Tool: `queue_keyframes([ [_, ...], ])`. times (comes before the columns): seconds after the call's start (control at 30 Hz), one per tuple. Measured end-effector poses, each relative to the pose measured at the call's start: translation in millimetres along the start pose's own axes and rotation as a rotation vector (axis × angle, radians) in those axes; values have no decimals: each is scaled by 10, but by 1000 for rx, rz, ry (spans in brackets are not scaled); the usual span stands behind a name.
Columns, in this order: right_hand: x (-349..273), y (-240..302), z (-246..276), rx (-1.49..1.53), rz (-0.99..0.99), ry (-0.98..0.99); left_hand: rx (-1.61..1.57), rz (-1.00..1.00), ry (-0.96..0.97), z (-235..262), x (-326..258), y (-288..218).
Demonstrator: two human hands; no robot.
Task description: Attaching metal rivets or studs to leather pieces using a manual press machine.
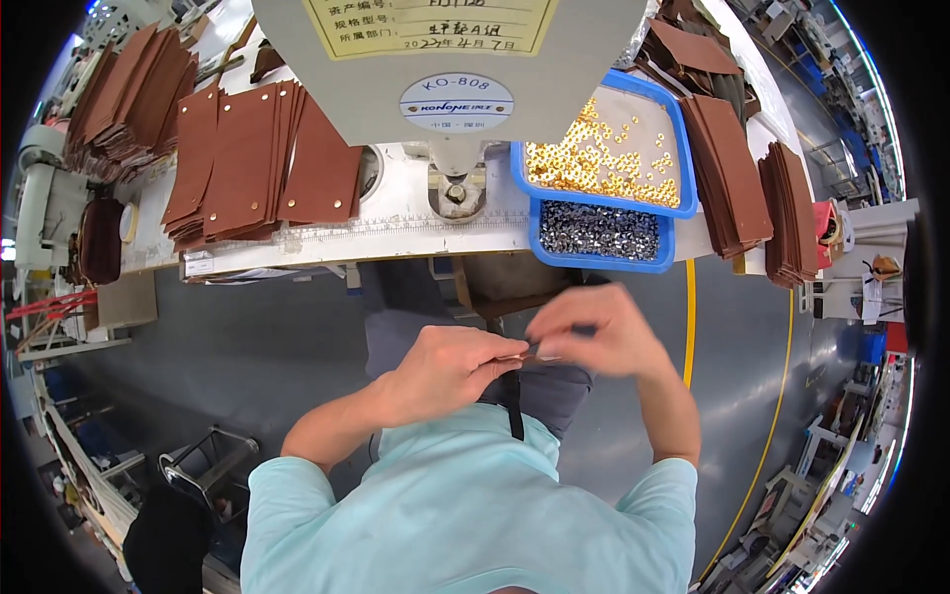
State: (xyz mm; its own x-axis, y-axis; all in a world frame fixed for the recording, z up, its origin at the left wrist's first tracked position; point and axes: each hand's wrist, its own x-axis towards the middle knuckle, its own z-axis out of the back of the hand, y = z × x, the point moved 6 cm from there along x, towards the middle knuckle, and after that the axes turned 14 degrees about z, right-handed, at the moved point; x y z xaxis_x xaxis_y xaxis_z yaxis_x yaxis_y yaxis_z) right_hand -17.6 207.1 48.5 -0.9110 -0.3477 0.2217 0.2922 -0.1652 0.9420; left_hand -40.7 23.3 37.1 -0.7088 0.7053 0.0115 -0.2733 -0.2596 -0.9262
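From where I stand, the person sits at the counter (406,238), both hands brought together over the lap, in front of the counter's near edge. The left hand (435,371) pinches a thin brownish piece (525,357) between thumb and fingertips; it is so small and so covered that I can't make out its shape. The right hand (602,332) arches over the piece's other end, fingers bent and blurred, and I can't tell whether it grips or only brushes it. I'd judge the step in hand to be fine finger work on this one piece, away from the machine (455,84). The next move, as I read it, calls for a steady left pinch while the right fingertips settle squarely on the free end. Left of the machine lie brown panels (242,158), some bearing small round studs; to its right, an upper blue tray (685,148) carries gold rings (559,163), and a lower blue tray (600,264), partly beneath it, holds dark metal bits (599,233). More brown panels are stacked farther right.
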Motion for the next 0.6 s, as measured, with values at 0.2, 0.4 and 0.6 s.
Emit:
queue_keyframes([
  [0.2, 114, -519, 667, -769, -208, -245, 190, -311, -193, 46, -27, -197],
  [0.4, 175, -680, 654, -847, -138, -241, 317, -527, -339, 142, -143, -310],
  [0.6, 117, -574, 595, -984, 18, -325, 353, -649, -413, 182, -229, -348],
])
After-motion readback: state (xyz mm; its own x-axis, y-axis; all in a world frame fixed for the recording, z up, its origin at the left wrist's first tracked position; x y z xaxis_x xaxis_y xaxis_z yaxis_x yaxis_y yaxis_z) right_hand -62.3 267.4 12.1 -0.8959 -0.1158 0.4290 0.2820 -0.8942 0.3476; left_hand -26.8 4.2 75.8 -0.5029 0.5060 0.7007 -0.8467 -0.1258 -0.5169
